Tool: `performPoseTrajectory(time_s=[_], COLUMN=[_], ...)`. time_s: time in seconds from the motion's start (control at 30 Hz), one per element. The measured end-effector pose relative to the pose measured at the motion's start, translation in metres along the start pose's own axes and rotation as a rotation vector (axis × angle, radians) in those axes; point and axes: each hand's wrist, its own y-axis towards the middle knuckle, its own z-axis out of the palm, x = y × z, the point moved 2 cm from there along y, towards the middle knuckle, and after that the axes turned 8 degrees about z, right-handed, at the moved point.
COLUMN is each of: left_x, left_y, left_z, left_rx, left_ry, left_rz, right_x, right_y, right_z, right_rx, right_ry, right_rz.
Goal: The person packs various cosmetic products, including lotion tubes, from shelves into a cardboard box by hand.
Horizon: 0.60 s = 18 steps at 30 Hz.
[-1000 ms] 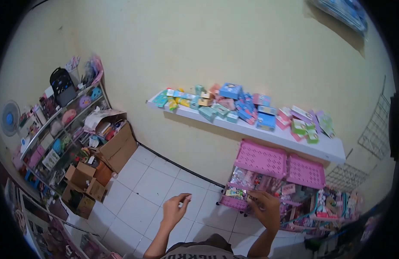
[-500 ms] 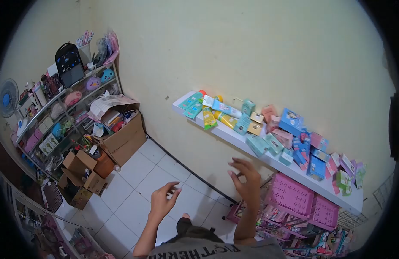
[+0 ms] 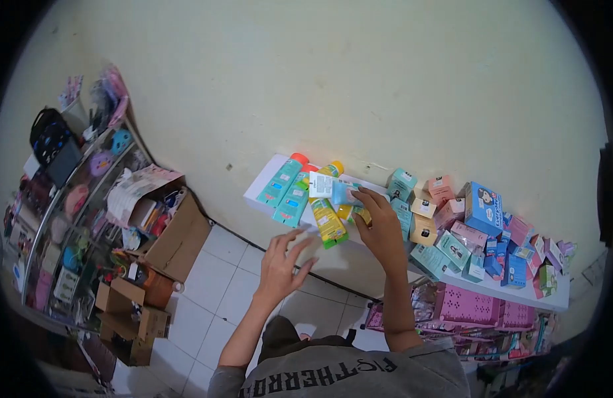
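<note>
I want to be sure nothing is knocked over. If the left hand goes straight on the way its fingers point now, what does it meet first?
Most likely the yellow tube with the green cap. The left hand points its spread fingers up toward the front edge of the white shelf, where that tube overhangs. Depth is unclear, so it might meet the shelf edge instead.

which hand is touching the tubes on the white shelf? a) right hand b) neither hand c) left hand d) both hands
a, the right hand has its fingers on the tubes on the white shelf, while the left hand hangs open below the shelf edge.
</note>
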Motion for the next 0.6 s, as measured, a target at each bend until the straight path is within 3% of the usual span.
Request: performPoseTrajectory(time_s=[0.07,0.13,0.27,0.33,0.6], left_x=[0.021,0.033,0.061,0.071,0.089], left_y=[0.022,0.051,0.096,0.11,0.139], left_z=[0.004,0.003,0.008,0.013,0.029], left_rx=[-0.104,-0.06,0.125,0.31,0.4], left_ry=[-0.103,-0.098,-0.093,-0.078,-0.231], left_rz=[-0.074,-0.024,0.072,0.158,0.371], right_x=[-0.003,-0.006,-0.006,-0.006,-0.003], right_y=[0.009,0.014,0.019,0.021,0.033], right_z=[0.003,0.008,0.024,0.03,0.029], right_rx=[0.013,0.024,0.027,0.058,0.133], right_ry=[-0.055,-0.111,-0.115,-0.102,-0.152], right_rz=[0.013,0.028,0.032,0.064,0.15])
